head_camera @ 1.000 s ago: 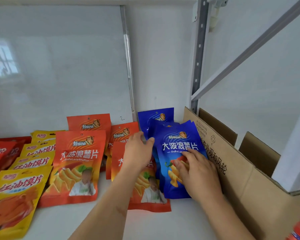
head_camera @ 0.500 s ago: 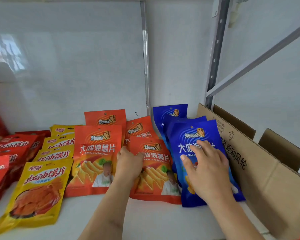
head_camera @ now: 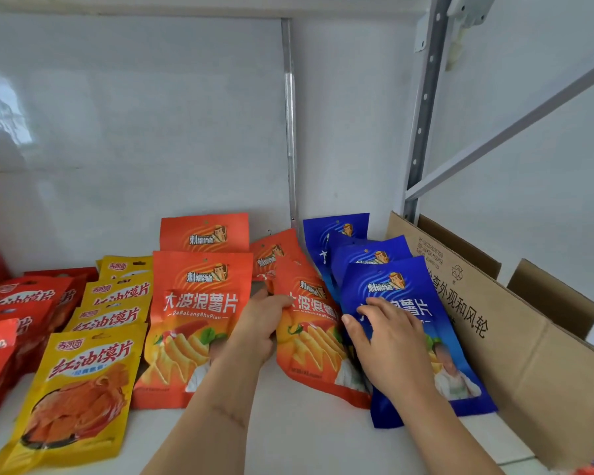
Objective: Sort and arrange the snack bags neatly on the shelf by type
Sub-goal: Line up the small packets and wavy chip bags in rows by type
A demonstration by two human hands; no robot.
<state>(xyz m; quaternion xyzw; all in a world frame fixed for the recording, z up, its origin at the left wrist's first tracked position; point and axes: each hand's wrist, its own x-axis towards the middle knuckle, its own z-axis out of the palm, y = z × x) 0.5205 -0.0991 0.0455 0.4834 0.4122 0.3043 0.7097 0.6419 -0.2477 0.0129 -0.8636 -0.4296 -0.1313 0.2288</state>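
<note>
Snack bags lie in rows on a white shelf (head_camera: 306, 437). My left hand (head_camera: 259, 323) grips the left edge of the front orange chip bag (head_camera: 314, 344), which is lifted and tilted toward the blue stack. My right hand (head_camera: 388, 341) lies with spread fingers on the front blue chip bag (head_camera: 436, 337), with more blue bags (head_camera: 336, 231) behind it. Left of my left hand sits another orange row (head_camera: 199, 303), then yellow bags (head_camera: 83, 378) and red bags (head_camera: 11, 313).
An open cardboard box (head_camera: 515, 341) stands right against the blue bags. A metal shelf upright (head_camera: 426, 108) and a diagonal brace rise behind it. The white back wall closes the shelf; bare shelf surface lies in front of the bags.
My left hand has taken the front orange bag by its left edge and raised and tilted it. My right hand stayed on the front blue bag. The view shifted slightly.
</note>
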